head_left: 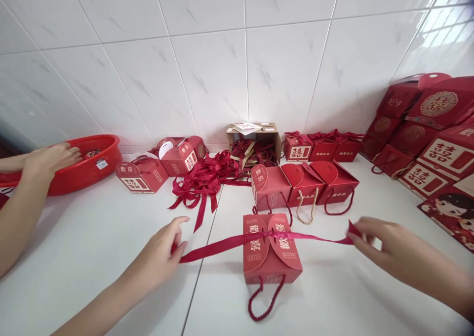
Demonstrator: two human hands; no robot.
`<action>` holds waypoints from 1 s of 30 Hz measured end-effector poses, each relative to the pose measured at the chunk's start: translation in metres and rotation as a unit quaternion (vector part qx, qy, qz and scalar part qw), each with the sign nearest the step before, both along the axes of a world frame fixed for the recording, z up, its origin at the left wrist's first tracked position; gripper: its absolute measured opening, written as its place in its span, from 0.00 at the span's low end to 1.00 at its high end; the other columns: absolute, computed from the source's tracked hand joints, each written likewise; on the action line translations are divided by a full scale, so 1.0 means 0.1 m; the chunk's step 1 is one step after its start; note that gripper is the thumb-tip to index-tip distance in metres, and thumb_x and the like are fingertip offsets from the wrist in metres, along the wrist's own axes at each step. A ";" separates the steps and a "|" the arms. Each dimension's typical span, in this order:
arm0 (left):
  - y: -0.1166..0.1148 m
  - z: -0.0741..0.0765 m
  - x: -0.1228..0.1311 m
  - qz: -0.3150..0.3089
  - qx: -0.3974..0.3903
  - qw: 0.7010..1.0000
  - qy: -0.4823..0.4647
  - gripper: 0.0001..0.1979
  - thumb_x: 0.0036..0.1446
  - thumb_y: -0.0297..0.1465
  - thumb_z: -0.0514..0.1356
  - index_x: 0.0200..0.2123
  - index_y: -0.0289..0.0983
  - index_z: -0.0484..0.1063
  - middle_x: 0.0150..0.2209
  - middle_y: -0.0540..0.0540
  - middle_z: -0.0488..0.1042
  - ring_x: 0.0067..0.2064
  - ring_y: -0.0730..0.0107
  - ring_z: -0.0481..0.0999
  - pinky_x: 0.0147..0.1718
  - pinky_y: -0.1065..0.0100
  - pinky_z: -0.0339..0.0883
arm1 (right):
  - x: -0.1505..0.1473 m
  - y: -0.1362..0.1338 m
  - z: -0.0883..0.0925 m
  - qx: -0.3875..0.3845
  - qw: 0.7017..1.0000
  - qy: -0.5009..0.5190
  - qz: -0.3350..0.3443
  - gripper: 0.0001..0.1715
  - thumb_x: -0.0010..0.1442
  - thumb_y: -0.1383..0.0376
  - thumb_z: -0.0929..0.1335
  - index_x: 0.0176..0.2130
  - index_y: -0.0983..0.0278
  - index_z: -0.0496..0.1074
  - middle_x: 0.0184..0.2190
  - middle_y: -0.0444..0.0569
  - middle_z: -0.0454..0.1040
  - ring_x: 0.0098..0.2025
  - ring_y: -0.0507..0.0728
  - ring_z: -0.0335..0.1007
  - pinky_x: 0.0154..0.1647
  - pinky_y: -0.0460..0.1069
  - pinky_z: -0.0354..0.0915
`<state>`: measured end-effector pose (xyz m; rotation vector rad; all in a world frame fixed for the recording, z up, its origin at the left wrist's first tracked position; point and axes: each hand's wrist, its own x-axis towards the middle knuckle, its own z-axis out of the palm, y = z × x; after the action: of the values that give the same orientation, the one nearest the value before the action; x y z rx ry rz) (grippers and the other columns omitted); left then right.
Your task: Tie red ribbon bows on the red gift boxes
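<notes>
A red gift box [272,264] with gold characters and a dark red rope handle [269,309] sits on the white surface in front of me. A dark red ribbon [225,246] crosses its top, passing through the closed flaps at a small knot. My left hand [166,247] is closed on the ribbon's left end. The other end is pinched in my right hand [377,239], out to the right of the box. The ribbon stretches nearly straight between both hands, and neither hand touches the box.
Behind the box stand several red boxes [305,185], beside a loose ribbon pile [203,178] and a cardboard box [276,133] of ribbons. Stacked boxes [437,138] rise at right. At left, another person's hands [55,158] reach into a red basin [92,173]. A tiled wall [207,79] closes the back.
</notes>
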<state>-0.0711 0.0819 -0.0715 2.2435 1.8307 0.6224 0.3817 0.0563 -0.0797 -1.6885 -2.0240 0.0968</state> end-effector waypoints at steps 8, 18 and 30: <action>-0.07 0.29 0.93 -0.127 -0.017 0.980 -0.155 0.07 0.60 0.37 0.56 0.40 0.42 0.67 0.41 0.45 0.71 0.43 0.61 0.72 0.47 0.60 0.67 | -0.73 0.09 0.29 -0.029 0.976 0.115 0.185 0.19 0.64 0.54 0.64 0.50 0.60 0.68 0.41 0.52 0.72 0.40 0.57 0.72 0.38 0.51 0.72; -0.06 0.25 1.17 -0.229 -0.031 0.967 -0.105 0.15 0.60 0.33 0.56 0.49 0.42 0.72 0.48 0.41 0.65 0.51 0.58 0.68 0.51 0.57 0.66 | -1.12 0.02 0.21 0.011 0.972 0.000 0.236 0.31 0.61 0.59 0.65 0.59 0.69 0.64 0.47 0.61 0.65 0.39 0.62 0.70 0.37 0.60 0.73; -0.02 0.14 1.13 -0.124 -0.245 0.922 -0.272 0.15 0.61 0.45 0.55 0.32 0.40 0.61 0.29 0.52 0.64 0.30 0.71 0.66 0.29 0.71 0.63 | -0.95 -0.02 0.05 -0.166 0.937 0.267 0.152 0.23 0.67 0.54 0.59 0.58 0.59 0.57 0.33 0.45 0.68 0.27 0.51 0.64 0.29 0.47 0.68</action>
<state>0.0417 0.0794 -0.0570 1.7062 1.2336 0.5820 0.2865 0.0544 -0.0752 -1.3121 -1.8844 0.9445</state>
